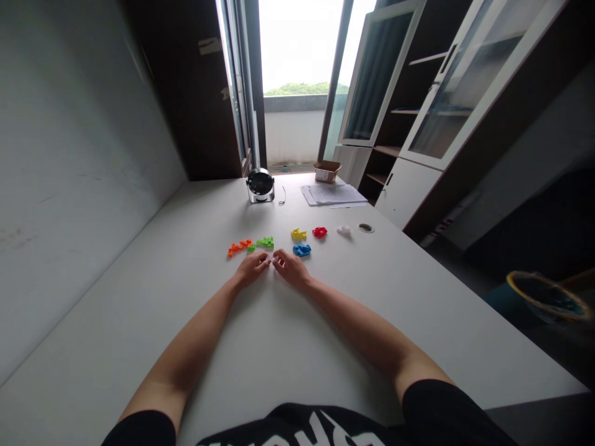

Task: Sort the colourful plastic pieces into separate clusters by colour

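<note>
My left hand (252,267) and my right hand (290,267) meet over the white table (279,334), fingers closed on a small whitish clear plastic piece (272,258) between them. Its exact kind is too small to make out. Just beyond my left hand lie orange plastic pieces (238,248) and green plastic pieces (265,242). Past my right hand sit blue plastic pieces (302,249), with yellow ones (299,234) behind them. Red pieces (320,232) and whitish clear pieces (343,231) lie farther right.
A round black device on a stand (260,186) stands at the back, a thin cord (282,196) beside it. Papers (334,194) and an open cardboard box (328,171) are at the back right. A round cable hole (365,228) pierces the tabletop. A wall (83,186) borders the left.
</note>
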`<state>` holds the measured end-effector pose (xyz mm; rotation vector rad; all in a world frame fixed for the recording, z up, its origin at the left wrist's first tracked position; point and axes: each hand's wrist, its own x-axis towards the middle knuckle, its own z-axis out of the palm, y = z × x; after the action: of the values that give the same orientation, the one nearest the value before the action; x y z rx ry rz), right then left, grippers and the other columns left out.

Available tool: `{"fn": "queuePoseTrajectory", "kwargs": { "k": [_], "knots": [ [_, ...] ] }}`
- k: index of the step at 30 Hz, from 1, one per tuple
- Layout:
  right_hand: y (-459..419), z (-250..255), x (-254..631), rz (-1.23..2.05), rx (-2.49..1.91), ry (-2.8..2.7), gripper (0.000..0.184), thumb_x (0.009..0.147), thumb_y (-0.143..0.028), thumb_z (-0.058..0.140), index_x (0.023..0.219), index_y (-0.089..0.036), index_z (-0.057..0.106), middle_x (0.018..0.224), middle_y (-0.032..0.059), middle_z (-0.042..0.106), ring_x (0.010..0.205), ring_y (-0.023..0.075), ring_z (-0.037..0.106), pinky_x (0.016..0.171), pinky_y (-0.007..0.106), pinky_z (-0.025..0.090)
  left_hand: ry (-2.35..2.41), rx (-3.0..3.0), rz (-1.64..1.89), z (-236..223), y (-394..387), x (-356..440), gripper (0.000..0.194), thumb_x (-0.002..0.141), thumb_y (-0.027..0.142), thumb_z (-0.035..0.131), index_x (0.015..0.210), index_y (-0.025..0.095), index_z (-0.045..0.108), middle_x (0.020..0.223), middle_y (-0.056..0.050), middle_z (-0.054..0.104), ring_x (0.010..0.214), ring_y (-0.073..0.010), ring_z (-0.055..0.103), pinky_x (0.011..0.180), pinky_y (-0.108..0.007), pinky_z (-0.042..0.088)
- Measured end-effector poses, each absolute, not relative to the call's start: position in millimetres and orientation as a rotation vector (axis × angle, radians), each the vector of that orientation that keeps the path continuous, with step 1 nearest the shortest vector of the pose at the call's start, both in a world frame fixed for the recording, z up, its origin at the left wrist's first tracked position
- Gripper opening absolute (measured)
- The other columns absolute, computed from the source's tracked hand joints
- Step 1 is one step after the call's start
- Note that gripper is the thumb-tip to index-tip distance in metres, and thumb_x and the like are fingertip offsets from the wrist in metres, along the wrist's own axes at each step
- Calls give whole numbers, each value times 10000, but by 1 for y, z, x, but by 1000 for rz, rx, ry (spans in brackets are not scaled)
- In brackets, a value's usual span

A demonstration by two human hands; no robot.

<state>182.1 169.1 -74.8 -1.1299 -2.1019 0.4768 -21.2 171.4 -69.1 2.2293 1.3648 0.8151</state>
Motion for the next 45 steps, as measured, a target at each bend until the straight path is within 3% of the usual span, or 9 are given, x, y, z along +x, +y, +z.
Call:
{"fn": "queuePoseTrajectory", "kwargs": {
  "k": [6,22,37,45],
  "knots": [
    [169,-75,182,471,-1131,-2096,198,936,-305,540,1116,-235,584,950,11,703,676,127,619,677,243,422,1355,2233,808,-70,172,-22,242,929,375,496,939,194,655,839,-26,634,755,-172,540,674,-263,394],
    [170,-77,182,456,-1106,-2082,185,937,-312,546,1095,-225,587,941,8,699,653,118,605,665,237,413,1355,2249,812,-72,173,-23,231,927,369,511,951,191,657,837,-20,635,751,-168,544,685,-264,407],
    [167,-71,183,497,-1147,-2085,197,959,-349,536,1100,-231,606,906,17,718,660,128,612,660,235,416,1320,2178,860,-72,171,-22,282,920,330,522,1139,209,651,924,-41,675,820,-185,592,722,-271,446],
    [168,-73,184,485,-1146,-2101,187,957,-332,533,1097,-230,604,874,12,713,669,131,615,654,230,409,1311,2197,859,-71,172,-22,287,932,334,511,1140,216,670,948,-45,695,840,-191,606,746,-281,454]
  ]
}}
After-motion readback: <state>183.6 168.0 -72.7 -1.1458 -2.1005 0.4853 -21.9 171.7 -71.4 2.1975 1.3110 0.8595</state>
